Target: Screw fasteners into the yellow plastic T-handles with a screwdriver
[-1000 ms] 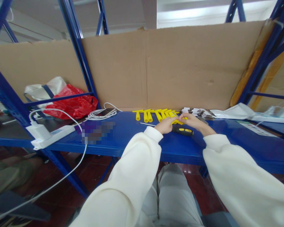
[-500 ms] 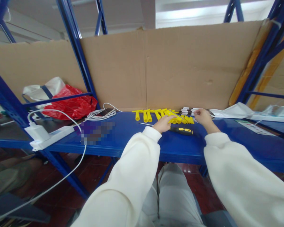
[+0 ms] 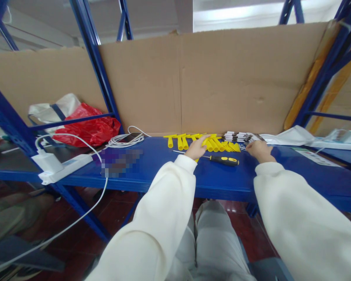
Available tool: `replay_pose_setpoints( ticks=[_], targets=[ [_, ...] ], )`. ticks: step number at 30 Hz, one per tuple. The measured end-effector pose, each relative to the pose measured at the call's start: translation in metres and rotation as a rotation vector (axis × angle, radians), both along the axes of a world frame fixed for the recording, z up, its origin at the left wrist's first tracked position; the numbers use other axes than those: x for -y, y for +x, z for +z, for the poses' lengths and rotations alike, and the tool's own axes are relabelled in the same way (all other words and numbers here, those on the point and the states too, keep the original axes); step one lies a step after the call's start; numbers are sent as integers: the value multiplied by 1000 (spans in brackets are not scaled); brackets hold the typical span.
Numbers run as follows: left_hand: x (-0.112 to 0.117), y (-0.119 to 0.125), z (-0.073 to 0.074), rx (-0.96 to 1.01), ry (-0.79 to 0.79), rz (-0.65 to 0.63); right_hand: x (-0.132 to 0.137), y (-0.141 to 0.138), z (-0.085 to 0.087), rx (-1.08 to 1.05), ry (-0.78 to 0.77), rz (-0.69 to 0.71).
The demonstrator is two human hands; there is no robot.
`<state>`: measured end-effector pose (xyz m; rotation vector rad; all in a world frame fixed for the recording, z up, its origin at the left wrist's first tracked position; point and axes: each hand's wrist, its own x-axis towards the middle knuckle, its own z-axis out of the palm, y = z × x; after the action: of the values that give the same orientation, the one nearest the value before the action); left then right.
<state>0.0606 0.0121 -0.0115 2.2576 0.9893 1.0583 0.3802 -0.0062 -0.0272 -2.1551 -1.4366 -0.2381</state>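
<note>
A row of yellow T-shaped plastic pieces [image 3: 183, 141] lies on the blue shelf [image 3: 163, 171] against the cardboard. My left hand [image 3: 196, 148] rests at the middle of the row, fingers curled over one yellow piece whose end pokes out under the palm. A black and yellow screwdriver [image 3: 224, 160] lies between my hands, untouched. My right hand [image 3: 259, 150] sits curled at the near end of a stack of small black and white cards [image 3: 236, 136]; what its fingers hold is hidden.
A cardboard wall [image 3: 222, 78] backs the shelf. At left are a coiled white cable [image 3: 124, 140], a white power strip [image 3: 58, 166], a red plastic bag [image 3: 87, 127] and blue uprights [image 3: 96, 62]. White bags and paper [image 3: 292, 137] lie at right.
My hands, together over the screwdriver a second ago, have parted. The right hand went right to the card stack; the left moved up onto the yellow row.
</note>
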Motion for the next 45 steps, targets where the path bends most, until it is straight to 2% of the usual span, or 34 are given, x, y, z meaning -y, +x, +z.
replay_pose_setpoints(
  ticks=[3, 9, 20, 23, 26, 29, 32, 38, 41, 45],
  targets=[
    [-1, 1, -1, 37, -15, 26, 0, -2, 1, 20, -91, -60],
    [-2, 3, -6, 127, -56, 5, -1, -4, 2, 68, -130, -26],
    [-8, 3, -9, 165, 20, 39, -9, -7, -5, 205, -208, 7],
    [-6, 3, -9, 216, -12, 30, -6, -11, -3, 210, -253, 12],
    [-2, 5, -8, 293, -110, 17, -3, -17, 1, 194, -239, 25],
    [4, 10, -5, 393, -225, -23, -2, -23, 5, 128, -169, 46],
    [12, 14, 0, 495, -350, -58, -5, -31, 10, 22, -19, 123],
    [22, 20, 8, 628, -677, -181, -10, -59, 16, -66, 398, 504],
    [22, 21, 5, 623, -791, -221, -9, -76, 16, -61, 481, 642],
    [19, 22, 0, 618, -843, -273, -7, -91, 14, -51, 501, 728]
  ],
)
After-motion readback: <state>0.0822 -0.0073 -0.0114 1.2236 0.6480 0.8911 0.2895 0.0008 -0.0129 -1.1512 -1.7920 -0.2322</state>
